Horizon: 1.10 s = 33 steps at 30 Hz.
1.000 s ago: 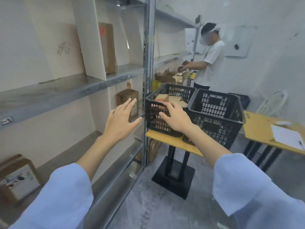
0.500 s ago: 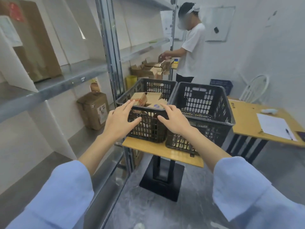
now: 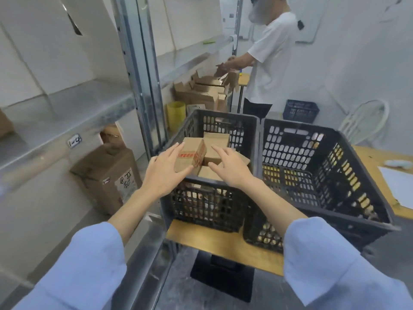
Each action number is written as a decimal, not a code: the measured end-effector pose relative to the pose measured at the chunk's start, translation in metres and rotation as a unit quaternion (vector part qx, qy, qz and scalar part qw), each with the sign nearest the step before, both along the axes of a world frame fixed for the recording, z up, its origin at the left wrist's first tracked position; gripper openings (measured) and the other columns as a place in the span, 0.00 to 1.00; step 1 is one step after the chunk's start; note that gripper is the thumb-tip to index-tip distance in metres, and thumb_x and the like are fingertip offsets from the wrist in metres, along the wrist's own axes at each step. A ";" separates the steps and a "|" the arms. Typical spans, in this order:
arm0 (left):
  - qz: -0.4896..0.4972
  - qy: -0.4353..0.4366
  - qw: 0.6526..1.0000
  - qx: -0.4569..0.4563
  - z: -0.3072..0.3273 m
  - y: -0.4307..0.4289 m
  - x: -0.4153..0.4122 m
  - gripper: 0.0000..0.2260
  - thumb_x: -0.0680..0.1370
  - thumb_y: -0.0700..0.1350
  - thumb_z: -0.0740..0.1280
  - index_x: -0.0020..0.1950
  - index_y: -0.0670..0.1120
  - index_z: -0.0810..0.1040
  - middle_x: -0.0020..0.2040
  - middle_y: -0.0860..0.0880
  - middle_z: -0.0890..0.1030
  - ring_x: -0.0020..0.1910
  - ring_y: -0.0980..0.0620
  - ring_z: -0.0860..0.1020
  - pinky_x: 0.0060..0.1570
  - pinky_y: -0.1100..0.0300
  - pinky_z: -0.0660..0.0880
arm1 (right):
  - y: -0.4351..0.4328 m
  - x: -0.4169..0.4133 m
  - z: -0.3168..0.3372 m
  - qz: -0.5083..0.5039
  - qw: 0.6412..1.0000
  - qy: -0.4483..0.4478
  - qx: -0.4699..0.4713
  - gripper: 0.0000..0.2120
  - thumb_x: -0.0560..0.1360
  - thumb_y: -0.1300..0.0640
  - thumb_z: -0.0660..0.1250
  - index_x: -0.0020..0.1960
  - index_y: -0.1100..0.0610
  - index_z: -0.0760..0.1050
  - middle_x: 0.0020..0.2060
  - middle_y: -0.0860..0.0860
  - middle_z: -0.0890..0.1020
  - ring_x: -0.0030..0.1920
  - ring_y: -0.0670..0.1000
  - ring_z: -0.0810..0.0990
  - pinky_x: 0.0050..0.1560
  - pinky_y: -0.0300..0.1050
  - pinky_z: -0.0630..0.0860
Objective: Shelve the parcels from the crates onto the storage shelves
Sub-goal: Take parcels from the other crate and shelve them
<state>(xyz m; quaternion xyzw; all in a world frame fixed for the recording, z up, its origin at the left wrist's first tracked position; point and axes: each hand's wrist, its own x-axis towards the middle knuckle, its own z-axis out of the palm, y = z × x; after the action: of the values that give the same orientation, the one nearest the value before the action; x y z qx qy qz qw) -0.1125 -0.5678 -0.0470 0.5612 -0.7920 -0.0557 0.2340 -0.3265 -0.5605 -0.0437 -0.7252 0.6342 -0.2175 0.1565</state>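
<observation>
The metal storage shelves (image 3: 67, 104) filled the left side, and just beside their upright a yellow tabletop (image 3: 223, 242) carried two black crates, the left crate (image 3: 201, 206) touching the right crate (image 3: 324, 175). The brown parcels (image 3: 215, 139) lay piled in the left crate, up to about its rim. The left hand (image 3: 163, 173), fingers straight and spread, lay against the tilted taped parcel (image 3: 192, 156) (the one banded in red print), while the right hand (image 3: 230, 168), also spread, hung over the parcels just beside it, contact impossible to tell.
</observation>
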 end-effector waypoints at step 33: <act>0.013 0.088 0.985 0.147 -0.078 -0.153 -0.009 0.33 0.76 0.58 0.66 0.78 0.52 0.60 0.78 0.51 0.62 0.75 0.54 0.61 0.72 0.56 0.60 | -0.184 -0.005 -0.118 0.118 0.990 -0.004 0.076 0.48 0.64 0.46 0.79 0.77 0.52 0.59 0.79 0.49 0.52 0.76 0.55 0.60 0.71 0.58 0.68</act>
<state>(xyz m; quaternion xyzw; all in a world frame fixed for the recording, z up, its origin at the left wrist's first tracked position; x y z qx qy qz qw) -0.1219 -0.7211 -0.1246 0.5924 -0.7443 -0.2180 0.2181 -0.3315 -0.7443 -0.1614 -0.7801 0.5585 -0.1516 0.2376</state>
